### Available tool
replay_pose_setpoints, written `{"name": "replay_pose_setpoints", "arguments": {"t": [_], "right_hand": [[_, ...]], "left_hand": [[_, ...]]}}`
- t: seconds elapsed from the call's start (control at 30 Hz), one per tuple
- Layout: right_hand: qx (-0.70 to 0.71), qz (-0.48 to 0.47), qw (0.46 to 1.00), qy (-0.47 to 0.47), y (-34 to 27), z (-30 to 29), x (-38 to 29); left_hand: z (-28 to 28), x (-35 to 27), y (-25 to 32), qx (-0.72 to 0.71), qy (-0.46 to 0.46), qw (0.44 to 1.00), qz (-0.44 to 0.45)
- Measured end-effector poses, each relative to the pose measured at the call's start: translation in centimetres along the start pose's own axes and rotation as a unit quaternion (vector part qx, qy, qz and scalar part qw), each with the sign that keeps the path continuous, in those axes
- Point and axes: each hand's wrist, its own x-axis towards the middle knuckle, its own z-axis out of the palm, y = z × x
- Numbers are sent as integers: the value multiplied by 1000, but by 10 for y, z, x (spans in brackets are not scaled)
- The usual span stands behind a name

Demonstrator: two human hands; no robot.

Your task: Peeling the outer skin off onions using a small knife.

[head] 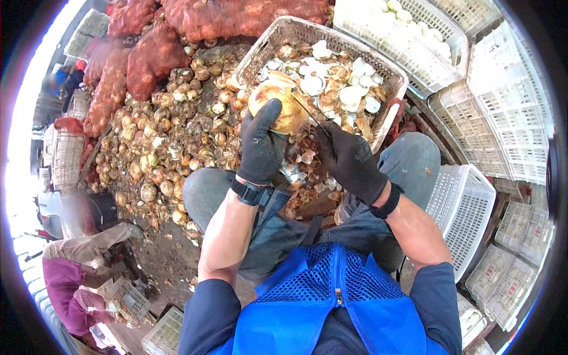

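My left hand (262, 146), in a black work glove, grips a large yellow-brown onion (276, 108), thumb across its near side. Its papery skin stands partly lifted at the top. My right hand (353, 162), gloved alike, holds a thin knife (306, 106) whose dark blade lies against the onion's right side; the handle is mostly hidden in the fist. Beyond both hands stands a dirty white plastic crate (395, 75), holding white onion cut-offs (313, 82) and brown peel. More loose skins (306, 155) lie below the hands, between my knees.
Many unpeeled onions (155, 137) are heaped at left, with red mesh sacks (155, 62) of onions behind. A crate of peeled onions (421, 35) stands beyond at right. White crates (510, 106) are stacked at right, one beside my knee (466, 213). Another person (66, 288) sits at lower left.
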Motion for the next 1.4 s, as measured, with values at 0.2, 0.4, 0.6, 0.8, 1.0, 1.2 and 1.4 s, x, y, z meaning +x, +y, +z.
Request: {"name": "replay_pose_setpoints", "arguments": {"t": [0.2, 0.4, 0.6, 0.8, 1.0, 1.2, 1.4], "right_hand": [[3, 28, 999, 45, 13, 5, 2], [59, 80, 995, 23, 10, 7, 6], [88, 78, 993, 23, 24, 3, 5], [92, 58, 993, 39, 1, -12, -1], [52, 55, 997, 1, 3, -21, 2], [72, 79, 994, -14, 9, -20, 11], [77, 89, 993, 16, 6, -6, 16]], "left_hand": [[8, -1, -4, -29, 14, 999, 2], [10, -3, -1, -41, 11, 999, -13], [15, -9, 2, 7, -54, 999, -8], [12, -4, -5, -71, -32, 996, -53], [6, -4, -5, -16, -56, 997, -57], [12, -9, -3, -6, -26, 998, -54], [-12, -8, -14, 170, -74, 979, 86]]}}
